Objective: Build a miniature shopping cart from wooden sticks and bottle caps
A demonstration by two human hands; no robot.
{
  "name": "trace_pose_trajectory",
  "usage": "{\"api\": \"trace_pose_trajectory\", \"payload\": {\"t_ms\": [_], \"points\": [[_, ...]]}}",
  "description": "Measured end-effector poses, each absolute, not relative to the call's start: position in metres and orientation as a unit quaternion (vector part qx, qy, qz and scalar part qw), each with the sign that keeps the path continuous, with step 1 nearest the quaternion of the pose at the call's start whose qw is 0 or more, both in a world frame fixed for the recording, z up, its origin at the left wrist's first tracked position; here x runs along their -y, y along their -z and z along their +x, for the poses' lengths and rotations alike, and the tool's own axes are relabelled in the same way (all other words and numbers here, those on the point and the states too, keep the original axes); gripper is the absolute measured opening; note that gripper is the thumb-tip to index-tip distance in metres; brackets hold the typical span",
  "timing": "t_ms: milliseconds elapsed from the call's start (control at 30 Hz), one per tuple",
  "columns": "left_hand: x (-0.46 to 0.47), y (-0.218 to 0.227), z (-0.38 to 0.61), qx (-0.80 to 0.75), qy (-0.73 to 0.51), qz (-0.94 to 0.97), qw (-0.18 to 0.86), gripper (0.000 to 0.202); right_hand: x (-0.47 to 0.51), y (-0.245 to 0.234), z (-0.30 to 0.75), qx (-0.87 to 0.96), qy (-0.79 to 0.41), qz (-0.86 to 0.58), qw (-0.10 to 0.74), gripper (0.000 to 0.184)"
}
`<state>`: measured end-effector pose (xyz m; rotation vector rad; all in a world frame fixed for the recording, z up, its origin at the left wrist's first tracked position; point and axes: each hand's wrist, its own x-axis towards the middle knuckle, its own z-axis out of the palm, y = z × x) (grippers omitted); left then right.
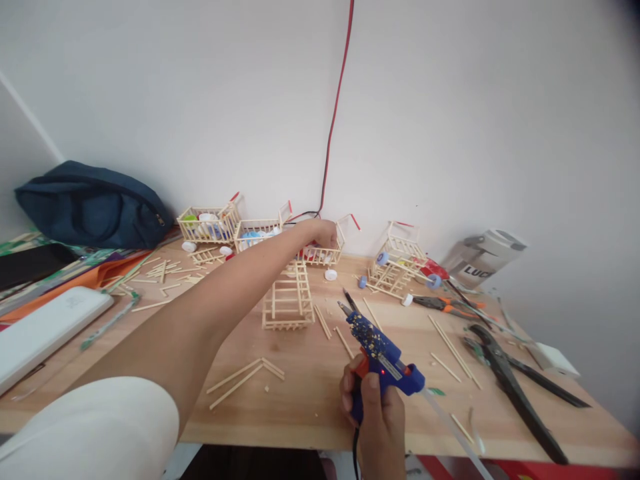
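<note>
My right hand is wrapped round a blue hot glue gun. The gun's nozzle points up and left over the table, a small red light glows on its side, and a clear glue stick trails from the back. Stretched far forward, my left hand dips into a small stick-built cart with a red-tipped handle. Its fingers curl downward, and their tips are hidden. Just in front of that cart lies an open stick frame.
More stick carts stand along the wall: two filled ones at left, a wheeled one at right. Loose sticks are scattered about. Pliers, a large black-handled cutter, a paint can, a blue bag and a white power bank surround them.
</note>
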<state>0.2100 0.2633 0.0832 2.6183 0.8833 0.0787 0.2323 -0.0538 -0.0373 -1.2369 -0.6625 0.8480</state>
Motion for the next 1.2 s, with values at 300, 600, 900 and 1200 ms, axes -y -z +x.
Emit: {"api": "trace_pose_trajectory", "payload": {"t_ms": [300,600,900,1200], "points": [[-0.253,-0.075,0.209,-0.37,-0.019,0.92,0.126,0.025,0.053,0.039,0.233,0.296,-0.377,-0.543,0.689,0.039],[-0.249,-0.082,0.193,-0.399,-0.166,0.892,0.134,0.018,0.054,0.052,0.243,0.339,-0.375,-0.547,0.667,0.04],[-0.21,-0.107,0.159,-0.385,-0.245,0.814,0.358,0.024,0.055,0.055,0.245,0.327,-0.378,-0.55,0.669,0.038],[-0.172,-0.091,0.047,-0.405,-0.361,0.525,0.656,0.02,0.056,0.045,0.239,0.311,-0.369,-0.55,0.682,0.04]]}}
